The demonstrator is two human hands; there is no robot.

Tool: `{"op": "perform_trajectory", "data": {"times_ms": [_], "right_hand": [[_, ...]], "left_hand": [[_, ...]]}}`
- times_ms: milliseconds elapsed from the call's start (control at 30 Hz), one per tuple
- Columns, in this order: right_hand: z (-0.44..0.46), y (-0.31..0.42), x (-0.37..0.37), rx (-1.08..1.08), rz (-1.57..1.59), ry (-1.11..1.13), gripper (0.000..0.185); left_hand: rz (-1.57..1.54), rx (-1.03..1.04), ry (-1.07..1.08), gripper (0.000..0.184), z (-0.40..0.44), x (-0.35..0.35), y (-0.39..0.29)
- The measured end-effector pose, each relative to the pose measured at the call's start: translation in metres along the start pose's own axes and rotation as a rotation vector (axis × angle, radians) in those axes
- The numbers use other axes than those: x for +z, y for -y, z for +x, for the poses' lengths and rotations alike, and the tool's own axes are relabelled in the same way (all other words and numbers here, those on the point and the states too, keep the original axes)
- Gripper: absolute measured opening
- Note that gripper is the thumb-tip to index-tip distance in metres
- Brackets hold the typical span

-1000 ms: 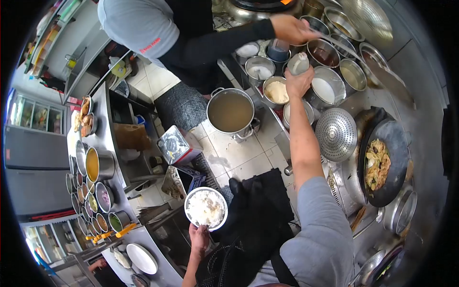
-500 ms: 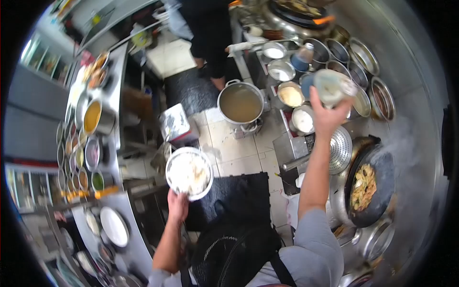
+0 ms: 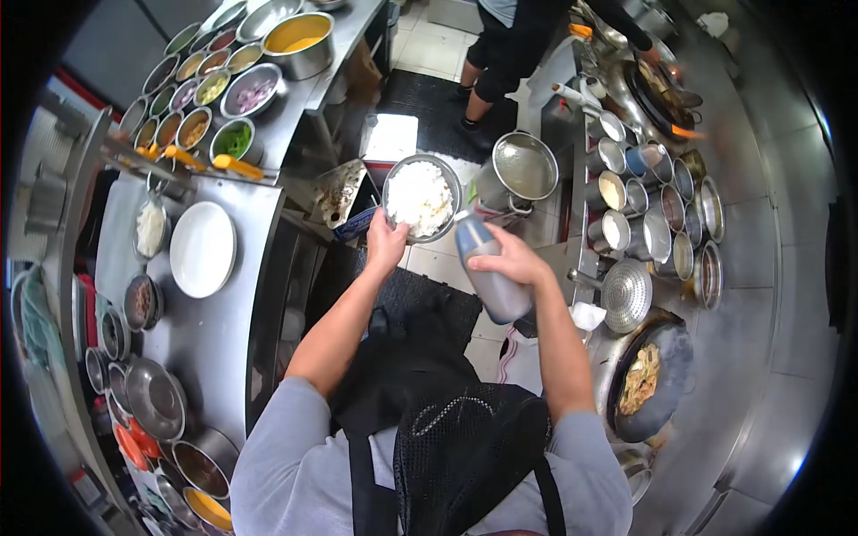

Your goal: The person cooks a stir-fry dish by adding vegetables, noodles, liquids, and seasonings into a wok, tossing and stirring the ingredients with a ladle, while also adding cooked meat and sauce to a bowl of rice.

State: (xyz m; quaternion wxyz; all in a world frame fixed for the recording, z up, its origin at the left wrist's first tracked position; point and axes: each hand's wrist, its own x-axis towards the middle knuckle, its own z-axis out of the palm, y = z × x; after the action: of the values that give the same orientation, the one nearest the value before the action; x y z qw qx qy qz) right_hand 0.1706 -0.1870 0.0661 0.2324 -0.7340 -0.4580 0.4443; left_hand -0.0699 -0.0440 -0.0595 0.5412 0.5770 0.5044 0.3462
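My left hand (image 3: pixel 387 243) grips the near rim of a metal bowl (image 3: pixel 454 181) filled with white rice (image 3: pixel 417 198). In my right hand (image 3: pixel 517 259) is a squeeze bottle (image 3: pixel 498 290) with a bluish top and a brownish liquid inside. It is tilted, its nozzle pointing up and left at the bowl's right rim, apart from my left hand. Whether anything leaves the nozzle I cannot tell. To the right, a dark wok (image 3: pixel 672 411) holds cooked food (image 3: pixel 641 381) in pieces, with steam or haze around it.
A perforated ladle (image 3: pixel 626 295) lies beside several seasoning containers (image 3: pixel 615 230) on the right. Past the bowl stands a large pot (image 3: pixel 525 165) of liquid. On the left counter are a white plate (image 3: pixel 204 250) and ingredient bowls (image 3: pixel 253 89). A co-worker (image 3: pixel 493 54) stands further off.
My right hand has brought the bottle from the seasoning containers leftward to the rice bowl. My left hand has moved the bowl right and away from me. The view has turned left.
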Motion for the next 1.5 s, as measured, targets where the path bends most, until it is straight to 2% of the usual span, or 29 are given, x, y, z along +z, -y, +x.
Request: {"op": "perform_trajectory", "data": {"times_ms": [67,133,200,267,400,467,600,667,733,833,900,933,1000,1100,1133,1200,1233,1300,1333,1433,1467,1500], "right_hand": [[0.001,0.023,0.036,-0.021,0.013,0.25,0.103],[-0.001,0.044,0.06,-0.069,-0.05,0.322,0.1],[-0.002,0.067,0.069,-0.066,-0.068,0.392,0.1],[0.008,0.068,0.072,-0.049,0.005,0.396,0.1],[0.011,0.083,0.101,-0.076,-0.204,0.471,0.1],[0.012,0.086,0.112,-0.091,-0.165,0.501,0.101],[0.01,0.11,0.098,0.046,-0.004,0.419,0.104],[0.006,0.106,0.098,-0.057,-0.153,0.49,0.107],[0.002,0.083,0.103,-0.097,-0.154,0.486,0.113],[-0.018,0.065,0.077,-0.082,-0.087,0.348,0.112],[-0.026,0.035,0.05,-0.235,0.082,0.122,0.112],[-0.031,0.021,0.031,-0.22,0.087,0.085,0.112],[-0.038,-0.009,-0.011,-0.257,0.312,-0.212,0.108],[-0.056,-0.02,-0.092,-0.316,0.503,-0.552,0.097],[-0.052,-0.035,-0.123,-0.337,0.531,-0.671,0.093],[-0.042,-0.081,-0.189,-0.289,0.257,-0.96,0.093],[-0.035,-0.087,-0.217,-0.237,0.135,-1.08,0.084],[-0.029,-0.095,-0.272,-0.08,-0.1,-1.314,0.067],[-0.014,-0.125,-0.309,-0.114,-0.157,-1.323,0.061],[0.041,-0.223,-0.405,-0.431,-0.494,-1.254,0.046],[0.058,-0.256,-0.432,-0.483,-0.573,-1.275,0.041],[0.074,-0.274,-0.438,-0.386,-0.401,-1.365,0.045]], "left_hand": [[0.018,-0.048,-0.028,0.024,-0.011,-0.018,-0.001],[0.005,-0.121,-0.044,0.026,-0.024,-0.044,-0.005],[0.182,-0.079,-0.084,0.032,-0.034,-0.071,0.001],[0.125,-0.09,-0.115,0.032,-0.049,-0.094,0.006],[-0.004,-0.15,-0.144,0.029,-0.06,-0.116,0.034],[-0.239,-0.269,-0.099,0.027,-0.065,-0.123,0.04],[-0.249,-0.257,-0.069,0.027,-0.074,-0.133,0.044],[-0.394,-0.275,-0.025,0.029,-0.076,-0.13,0.034],[-0.385,-0.293,0.043,0.035,-0.069,-0.123,0.036],[-0.558,-0.367,0.149,0.038,-0.059,-0.109,0.014],[-0.669,-0.41,0.23,0.04,-0.051,-0.097,0.006],[-0.719,-0.417,0.273,0.042,-0.049,-0.092,0.002],[-0.819,-0.442,0.269,0.045,-0.048,-0.077,-0.018],[-0.792,-0.491,0.199,0.045,-0.051,-0.069,-0.024],[-0.777,-0.502,0.159,0.045,-0.052,-0.066,-0.027],[-0.781,-0.435,0.164,0.046,-0.061,-0.068,-0.027],[-0.791,-0.415,0.041,0.049,-0.07,-0.059,-0.047],[-0.778,-0.41,-0.043,0.046,-0.089,-0.068,-0.037],[-0.813,-0.379,-0.161,0.046,-0.101,-0.069,-0.037],[-0.832,-0.329,-0.53,0.045,-0.14,-0.101,0.012],[-0.85,-0.304,-0.656,0.043,-0.151,-0.108,0.002],[-0.847,-0.254,-0.783,0.044,-0.163,-0.117,-0.001]]}}
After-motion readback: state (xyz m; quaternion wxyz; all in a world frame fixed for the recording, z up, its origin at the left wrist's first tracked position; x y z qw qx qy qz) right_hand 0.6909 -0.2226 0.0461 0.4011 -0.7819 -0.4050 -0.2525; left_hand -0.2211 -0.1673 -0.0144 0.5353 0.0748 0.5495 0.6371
